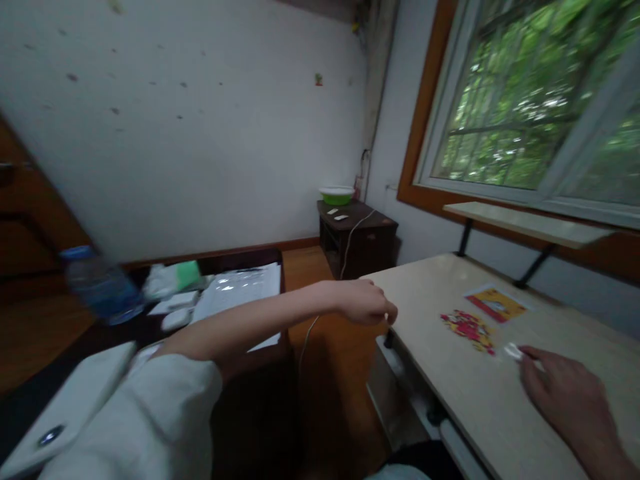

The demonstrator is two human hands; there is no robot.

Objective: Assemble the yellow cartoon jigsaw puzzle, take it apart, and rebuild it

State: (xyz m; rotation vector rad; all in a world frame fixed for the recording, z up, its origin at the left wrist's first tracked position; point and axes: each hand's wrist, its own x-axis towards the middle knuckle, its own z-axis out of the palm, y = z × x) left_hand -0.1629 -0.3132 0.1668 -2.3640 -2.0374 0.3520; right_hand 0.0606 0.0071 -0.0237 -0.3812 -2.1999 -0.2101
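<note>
My left hand (367, 303) is stretched out over the gap by the near left corner of the light desk (425, 287). Its fingers are curled closed, and whatever they hold, if anything, is hidden. Over the desktop, my right hand (565, 383) pinches a small, shiny piece of clear plastic (514, 351), blurred at its edges. Just left of that plastic lies a loose cluster of small red and yellow pieces (470, 330), like jigsaw bits. Behind the cluster a yellow-orange picture card (496, 303) lies flat.
A raised shelf (530, 223) spans the desk's window side. On the dark table at left are a large water bottle (103, 287), papers (240, 287), a green-and-white packet (175, 277) and a white case (75, 407). A green basin (337, 195) sits on a low cabinet (367, 237); a cable (346, 250) hangs down.
</note>
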